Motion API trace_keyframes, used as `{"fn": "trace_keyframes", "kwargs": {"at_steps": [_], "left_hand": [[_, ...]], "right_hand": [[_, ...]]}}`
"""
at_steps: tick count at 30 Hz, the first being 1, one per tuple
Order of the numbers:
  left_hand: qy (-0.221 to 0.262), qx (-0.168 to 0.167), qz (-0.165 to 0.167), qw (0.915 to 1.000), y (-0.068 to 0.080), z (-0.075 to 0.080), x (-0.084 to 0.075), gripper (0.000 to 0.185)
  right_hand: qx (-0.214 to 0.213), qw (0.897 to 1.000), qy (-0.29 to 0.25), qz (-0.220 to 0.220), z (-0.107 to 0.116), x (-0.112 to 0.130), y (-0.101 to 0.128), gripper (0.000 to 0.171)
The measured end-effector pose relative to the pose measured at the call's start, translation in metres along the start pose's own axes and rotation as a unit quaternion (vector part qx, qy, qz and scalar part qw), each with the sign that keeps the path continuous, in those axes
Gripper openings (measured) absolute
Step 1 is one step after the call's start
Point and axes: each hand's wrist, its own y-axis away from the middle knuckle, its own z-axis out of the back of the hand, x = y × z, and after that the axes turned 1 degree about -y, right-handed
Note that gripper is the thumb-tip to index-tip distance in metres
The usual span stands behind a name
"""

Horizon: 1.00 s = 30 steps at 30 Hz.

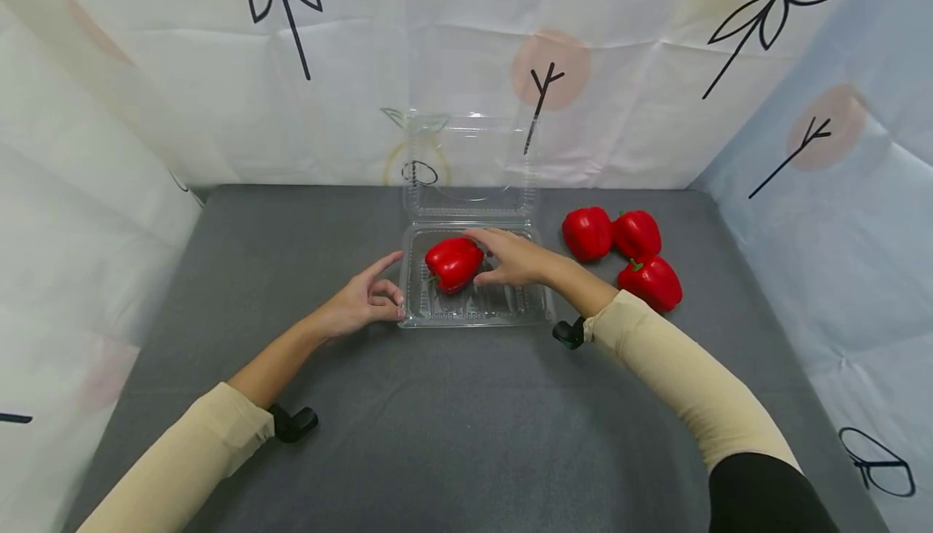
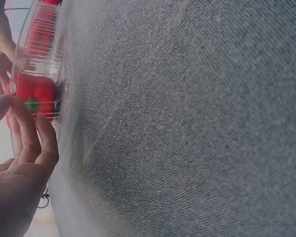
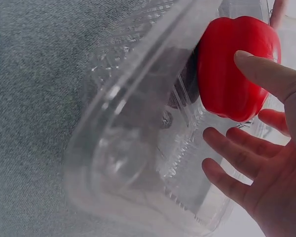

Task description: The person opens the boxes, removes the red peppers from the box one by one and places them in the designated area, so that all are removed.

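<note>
A clear plastic clamshell container [image 1: 477, 321] lies on the grey table, its lid [image 1: 470, 156] raised at the back. One red bell pepper [image 1: 453, 264] rests on its side in the left part of the base, green stem toward the front left. My left hand [image 1: 364, 300] is at the container's left edge; in the left wrist view its thumb and fingertips [image 2: 27, 126] pinch the rim. Over the base, my right hand [image 1: 513, 257] is just right of the pepper, fingers spread. In the right wrist view its thumb overlaps the pepper [image 3: 232, 69], and nothing is gripped.
Three more red bell peppers [image 1: 586, 233] sit close together on the table [image 1: 452, 428], right of the container. A patterned white cloth [image 1: 627, 112] hangs along the back, with further cloth at both sides. Dark wrist cameras [image 1: 293, 424] are strapped on both wrists.
</note>
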Motion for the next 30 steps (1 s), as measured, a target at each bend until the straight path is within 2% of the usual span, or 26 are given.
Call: {"fn": "trace_keyframes", "kwargs": {"at_steps": [11, 20, 24, 30], "left_hand": [[0.006, 0.001, 0.008, 0.9999, 0.001, 0.0, 0.0, 0.097], [0.007, 0.004, -0.001, 1.0, 0.001, 0.0, 0.0, 0.097], [0.009, 0.006, -0.009, 0.9999, 0.002, 0.0, 0.0, 0.097], [0.013, 0.005, -0.017, 0.9998, 0.002, -0.001, 0.0, 0.096]], "right_hand": [[0.015, 1.0, -0.002, 0.007, 0.001, 0.004, -0.012, 0.081], [0.02, 1.0, -0.001, 0.003, 0.001, 0.004, -0.017, 0.077], [0.014, 1.0, 0.002, -0.005, 0.0, 0.005, -0.018, 0.072], [0.007, 0.999, 0.015, -0.039, -0.002, 0.007, -0.018, 0.071]]}}
